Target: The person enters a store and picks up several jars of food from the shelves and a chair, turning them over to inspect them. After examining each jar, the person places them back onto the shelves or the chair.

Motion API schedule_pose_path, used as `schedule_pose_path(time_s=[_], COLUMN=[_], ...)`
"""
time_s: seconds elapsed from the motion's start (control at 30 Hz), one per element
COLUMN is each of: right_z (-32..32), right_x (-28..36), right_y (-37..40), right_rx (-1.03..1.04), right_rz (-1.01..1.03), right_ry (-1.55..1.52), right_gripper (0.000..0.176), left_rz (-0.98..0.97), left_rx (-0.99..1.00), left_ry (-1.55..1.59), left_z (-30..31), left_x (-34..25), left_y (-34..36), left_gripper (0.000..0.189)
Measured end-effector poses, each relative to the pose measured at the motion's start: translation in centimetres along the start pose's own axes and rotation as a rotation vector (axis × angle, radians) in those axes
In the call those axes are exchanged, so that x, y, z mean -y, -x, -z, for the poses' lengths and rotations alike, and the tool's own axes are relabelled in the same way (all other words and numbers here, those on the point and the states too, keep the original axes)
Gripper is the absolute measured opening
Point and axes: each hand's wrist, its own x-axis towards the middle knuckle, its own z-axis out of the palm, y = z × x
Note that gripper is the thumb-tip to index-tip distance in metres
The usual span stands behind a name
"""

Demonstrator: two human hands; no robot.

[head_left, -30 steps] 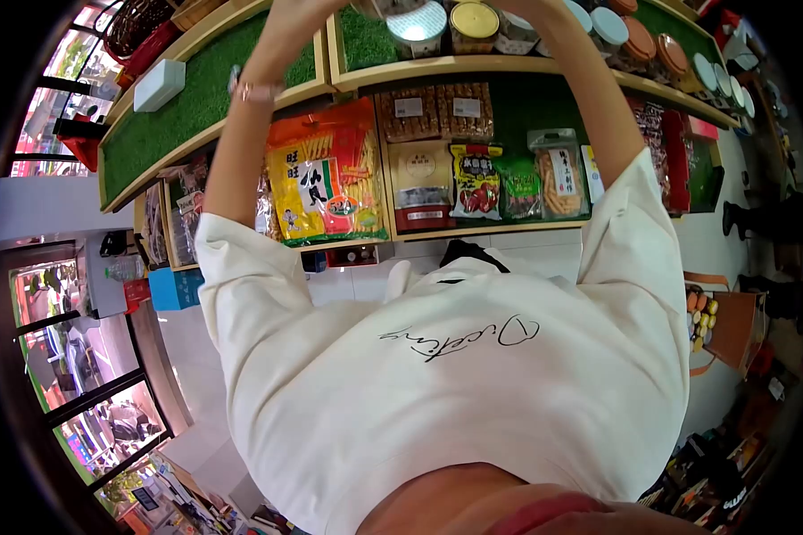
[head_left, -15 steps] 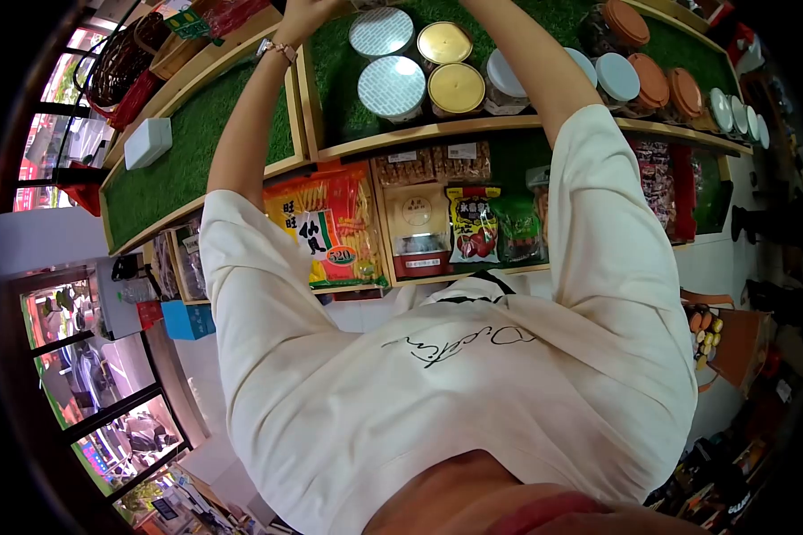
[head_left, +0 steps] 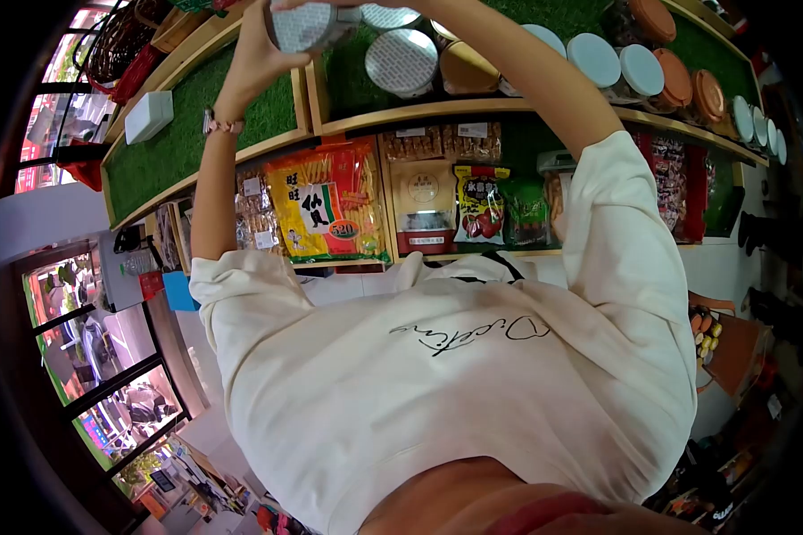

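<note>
A jar with a white patterned lid [head_left: 302, 28] is raised over the shelf divider near the top edge. My left hand [head_left: 257, 61] grips its near left side, the thumb along the lid's lower edge. Across the jar's far side reaches my right hand [head_left: 375, 4], mostly cut off by the top of the view, with its fingers against the jar. Just right of them, another jar with a patterned lid [head_left: 401, 62] stands on the green turf, partly covering a third one [head_left: 388, 16]. A gold-lidded jar [head_left: 469, 68] sits beside it, under my right forearm.
White-lidded jars [head_left: 593, 59] and orange-lidded jars [head_left: 674, 77] line the display to the right. A small white box [head_left: 149, 117] lies on the left turf [head_left: 196, 120]. Below, a lower shelf holds a red and yellow snack bag [head_left: 330, 205] and other packets. A wicker basket [head_left: 120, 62] stands far left.
Both hands have come down and left into view, now with a patterned-lid jar between them. The remaining jars appear shifted slightly right as the view moved.
</note>
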Motion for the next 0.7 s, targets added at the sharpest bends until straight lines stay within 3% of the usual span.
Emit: schedule_pose_path(time_s=[0.07,0.17,0.2,0.33,0.43,0.47,0.57,0.6,0.7], right_z=[-3.1,-5.1,-5.6,-8.7,-11.3,-11.5,-12.7,-13.0,-15.7], right_x=[1.0,-1.1,0.3,-0.1,-1.6,-0.3,-0.7,1.0,-0.5], right_y=[2.3,2.6,3.2,4.5,6.3,6.5,7.4,7.3,9.3], right_rx=[-0.117,-0.047,0.028,0.013,-0.116,-0.045,-0.221,-0.173,-0.471], right_rz=[-0.175,-0.306,-0.381,-0.531,-0.506,-0.611,-0.531,-0.61,-0.401], right_ry=[0.228,0.434,0.505,1.015,1.358,1.28,1.296,1.233,1.399], right_gripper=[0.048,0.06,0.064,0.07,0.074,0.076,0.075,0.074,0.071], left_rz=[0.102,0.175,0.17,0.123,0.127,0.134,0.107,0.091,0.086], left_rx=[0.049,0.077,0.073,0.13,0.23,0.256,0.289,0.298,0.321], left_ry=[-0.088,-0.073,-0.053,-0.054,-0.041,-0.029,-0.055,-0.08,-0.082], left_z=[-0.9,-2.9,-3.6,-5.3,-5.6,-5.4,-5.0,-4.9,-5.4], left_x=[2.4,2.2,2.2,3.1,3.8,3.8,3.6,3.5,4.8], left_y=[4.4,7.1,7.6,9.2,8.6,8.7,8.5,8.4,8.3], left_gripper=[0.101,0.101,0.101,0.1,0.1,0.101,0.101,0.101,0.103])
